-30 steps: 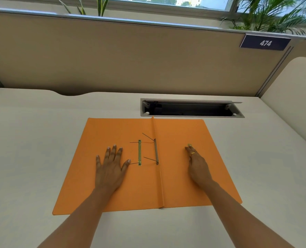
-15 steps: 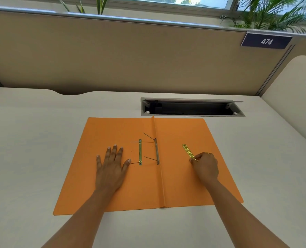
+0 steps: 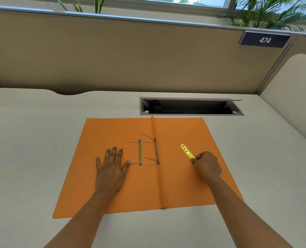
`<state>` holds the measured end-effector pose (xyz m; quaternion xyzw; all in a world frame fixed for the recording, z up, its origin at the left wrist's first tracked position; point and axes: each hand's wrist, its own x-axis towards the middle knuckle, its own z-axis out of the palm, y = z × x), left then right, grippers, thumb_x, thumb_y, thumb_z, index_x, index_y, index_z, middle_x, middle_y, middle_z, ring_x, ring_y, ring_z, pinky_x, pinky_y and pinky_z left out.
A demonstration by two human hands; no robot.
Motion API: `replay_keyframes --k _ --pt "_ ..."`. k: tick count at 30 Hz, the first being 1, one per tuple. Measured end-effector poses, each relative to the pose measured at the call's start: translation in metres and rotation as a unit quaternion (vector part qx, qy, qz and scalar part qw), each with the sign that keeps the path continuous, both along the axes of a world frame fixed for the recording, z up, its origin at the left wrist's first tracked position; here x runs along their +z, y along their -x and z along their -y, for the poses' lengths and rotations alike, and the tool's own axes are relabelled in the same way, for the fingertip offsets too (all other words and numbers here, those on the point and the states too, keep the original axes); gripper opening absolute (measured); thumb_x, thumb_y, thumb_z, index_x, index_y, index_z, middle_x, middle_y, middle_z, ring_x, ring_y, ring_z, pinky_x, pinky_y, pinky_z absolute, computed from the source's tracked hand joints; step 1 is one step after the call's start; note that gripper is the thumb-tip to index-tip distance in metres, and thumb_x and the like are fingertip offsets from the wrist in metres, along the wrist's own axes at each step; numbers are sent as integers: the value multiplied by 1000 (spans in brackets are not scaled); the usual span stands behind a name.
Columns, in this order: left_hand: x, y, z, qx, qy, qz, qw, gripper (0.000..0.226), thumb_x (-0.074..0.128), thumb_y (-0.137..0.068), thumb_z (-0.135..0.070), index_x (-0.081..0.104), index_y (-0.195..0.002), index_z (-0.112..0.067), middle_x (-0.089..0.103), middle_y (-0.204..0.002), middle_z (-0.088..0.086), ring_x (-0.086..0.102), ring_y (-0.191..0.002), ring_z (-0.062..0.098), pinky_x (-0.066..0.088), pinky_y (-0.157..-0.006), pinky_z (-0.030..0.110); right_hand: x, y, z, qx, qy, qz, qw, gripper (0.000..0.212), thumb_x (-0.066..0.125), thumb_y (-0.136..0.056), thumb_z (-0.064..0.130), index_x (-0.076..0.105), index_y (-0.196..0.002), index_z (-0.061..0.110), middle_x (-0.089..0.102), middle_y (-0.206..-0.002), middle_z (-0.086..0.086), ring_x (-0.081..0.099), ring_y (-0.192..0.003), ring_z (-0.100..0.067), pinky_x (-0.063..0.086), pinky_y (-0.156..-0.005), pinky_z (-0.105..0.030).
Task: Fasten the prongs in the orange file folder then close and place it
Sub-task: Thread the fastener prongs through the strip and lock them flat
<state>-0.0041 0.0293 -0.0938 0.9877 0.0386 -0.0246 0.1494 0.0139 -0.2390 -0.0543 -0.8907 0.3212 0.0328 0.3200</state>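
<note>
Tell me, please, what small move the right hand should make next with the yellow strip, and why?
Probably carry the yellow metal strip left to the grey fastener bar by the fold. The right hand pinches one end, the prongs stick up unfastened, and the left hand lies flat on the orange folder.

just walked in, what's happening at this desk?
A person is working on an orange file folder lying open on the desk. The left hand lies flat on the left flap, beside a fastener bar with thin prongs sticking out. The right hand pinches one end of a loose yellow metal strip over the right flap. The prongs are not yet fastened and the folder is not closed.
</note>
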Motion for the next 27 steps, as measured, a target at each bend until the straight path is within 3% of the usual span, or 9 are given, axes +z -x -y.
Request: replay_keyframes --k 5,8,10,13,17,20,23,27 --pt "8 -7 0 30 113 -6 993 54 38 -96 -43 33 -144 -19 18 -159 2 7 -148 18 -3 -118 47 3 -1 -3 -12 -47 29 998 12 70 -78 16 59 -77 16 66 -98 -9 57 -86 -27 41 -69 -32" --pt "21 -14 6 71 221 16 973 43 49 -94 -32 52 -130 -10 38 -149 11 30 -141 24 18 -117 41 8 -1 -13 -1 -95 90 991 23 73 -75 13 54 -63 19 63 -76 -4 58 -79 -26 44 -65 -31" --pt "33 -16 15 92 263 46 959 34 54 -92 -26 61 -118 -6 55 -134 14 47 -126 27 34 -100 32 16 -2 -30 19 -119 144 982 17 74 -75 13 59 -66 14 56 -63 3 57 -73 -21 43 -60 -25" --pt "50 -18 30 101 332 52 936 24 57 -90 -21 70 -102 -4 69 -106 15 60 -102 26 41 -81 28 28 -3 -62 57 -138 222 964 9 74 -75 14 67 -74 8 57 -65 3 52 -63 -9 38 -53 -15" --pt "60 -27 45 139 513 9 847 16 61 -88 -19 69 -81 -7 67 -85 15 63 -83 26 54 -80 35 32 -5 -102 113 -138 261 949 7 74 -74 12 68 -74 7 59 -66 3 50 -59 0 40 -58 -15" --pt "60 -33 50 169 607 -35 776 14 63 -87 -14 66 -84 -1 65 -80 12 64 -77 25 54 -74 28 28 -2 -122 150 -116 268 944 5 68 -77 9 66 -73 6 61 -67 0 51 -57 -4 41 -62 -22" --pt "59 -36 49 197 642 -40 740 13 66 -84 -10 64 -72 -5 65 -80 13 64 -70 21 57 -59 20 22 -1 -131 180 -110 274 939 9 63 -79 8 63 -71 6 66 -72 -8 56 -64 -15 45 -62 -28" --pt "57 -40 43 227 672 -51 703 15 66 -82 -3 63 -68 -5 63 -74 12 64 -55 14 52 -44 14 17 -1 -134 218 -113 270 931 6 65 -79 10 65 -73 9 66 -73 -7 56 -64 -17 41 -59 -19"
